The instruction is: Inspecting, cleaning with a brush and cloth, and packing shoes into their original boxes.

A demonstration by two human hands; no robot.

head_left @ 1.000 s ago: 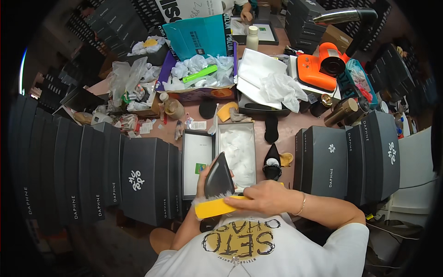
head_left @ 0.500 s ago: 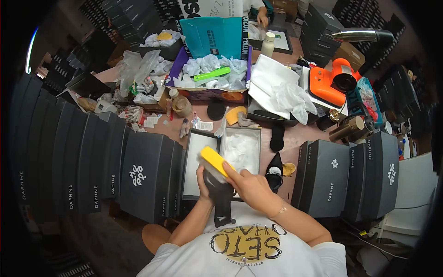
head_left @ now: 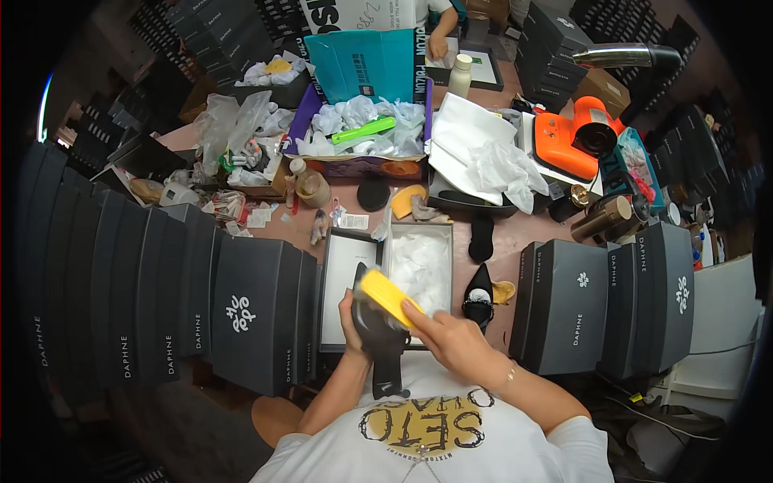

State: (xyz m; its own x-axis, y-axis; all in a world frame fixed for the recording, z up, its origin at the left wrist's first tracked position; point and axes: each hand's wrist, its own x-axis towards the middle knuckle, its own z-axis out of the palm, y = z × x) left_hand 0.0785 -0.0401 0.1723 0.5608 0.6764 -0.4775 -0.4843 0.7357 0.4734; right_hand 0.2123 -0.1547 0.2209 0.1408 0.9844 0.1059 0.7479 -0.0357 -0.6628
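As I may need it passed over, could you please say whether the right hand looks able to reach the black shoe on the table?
Probably yes: nothing visible stands between the right hand and the nearby black shoe, but that hand holds a yellow brush and may need freeing first.

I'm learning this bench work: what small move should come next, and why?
Probably a short stroke along the upturned sole: the right hand holds the yellow brush over it, bristles facing it, and the left hand grips the black shoe.
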